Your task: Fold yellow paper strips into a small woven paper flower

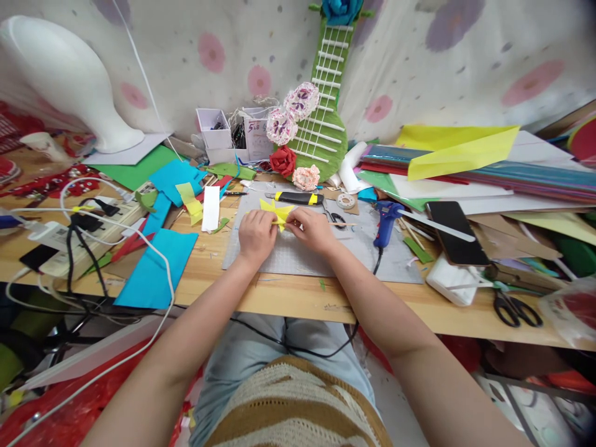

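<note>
A yellow pointed paper piece (282,208), something like a star or flower, is held between my two hands above the grey cutting mat (298,264). My left hand (257,234) is closed with its fingertips pinching the left side of the paper. My right hand (311,228) pinches the right side between thumb and fingers. A thin wooden stick (345,224) shows to the right of my right hand; whether that hand grips it cannot be seen. Just beyond the paper lies a yellow-and-black utility knife (298,198), with small scissors (336,218) and a tape roll (346,200) near it.
A blue glue gun (385,223) with a white glue stick lies at the mat's right, its cord running down. Farther right are a phone (456,233) and black-handled scissors (516,308). Blue paper (158,267) and a power strip (93,233) lie left. A green guitar-shaped craft (326,130) stands behind.
</note>
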Demonstrator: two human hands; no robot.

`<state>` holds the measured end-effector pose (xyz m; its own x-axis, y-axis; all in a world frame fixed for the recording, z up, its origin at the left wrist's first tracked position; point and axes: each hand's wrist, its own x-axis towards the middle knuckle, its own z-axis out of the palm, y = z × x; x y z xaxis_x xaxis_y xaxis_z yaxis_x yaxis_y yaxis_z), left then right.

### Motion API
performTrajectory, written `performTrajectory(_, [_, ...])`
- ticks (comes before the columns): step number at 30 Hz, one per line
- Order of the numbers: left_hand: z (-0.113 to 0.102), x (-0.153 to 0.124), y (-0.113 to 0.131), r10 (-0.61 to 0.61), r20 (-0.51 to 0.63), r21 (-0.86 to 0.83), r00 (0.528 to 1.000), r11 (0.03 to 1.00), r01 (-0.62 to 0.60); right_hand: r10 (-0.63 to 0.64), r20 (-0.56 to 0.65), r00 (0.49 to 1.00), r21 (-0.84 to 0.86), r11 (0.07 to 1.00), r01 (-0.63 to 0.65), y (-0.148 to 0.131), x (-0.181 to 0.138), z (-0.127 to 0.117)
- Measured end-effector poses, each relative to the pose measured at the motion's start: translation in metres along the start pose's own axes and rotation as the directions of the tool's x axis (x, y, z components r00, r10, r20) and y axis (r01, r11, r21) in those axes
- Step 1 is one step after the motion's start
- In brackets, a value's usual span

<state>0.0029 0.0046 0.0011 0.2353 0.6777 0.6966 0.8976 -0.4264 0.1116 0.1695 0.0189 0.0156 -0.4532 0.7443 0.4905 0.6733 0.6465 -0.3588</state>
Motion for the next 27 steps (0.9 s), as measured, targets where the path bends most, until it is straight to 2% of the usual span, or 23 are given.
performTrajectory(4, [-0.001,0.000,-0.001,0.029,0.035,0.006,0.999,1.000,-0.029,-0.009,0.033,0.999,-0.038,0.999,0.011,0.001,0.000,-0.003])
performTrajectory(11, [-0.003,-0.003,-0.003,0.090,0.022,-0.027,0.996,0.996,-0.089,-0.005,0.082,0.997,-0.084,0.996,0.012,0.000,-0.001,-0.007])
performTrajectory(20, [-0.007,-0.002,-0.006,0.095,0.047,-0.055,0.994,0.994,-0.093,-0.016,0.131,0.991,-0.133,0.991,0.034,0.001,0.000,-0.008])
performTrajectory(27, [-0.007,-0.002,-0.006,0.166,0.032,-0.039,0.986,0.986,-0.164,-0.047,0.160,0.986,-0.172,0.982,0.075,0.000,-0.001,-0.011])
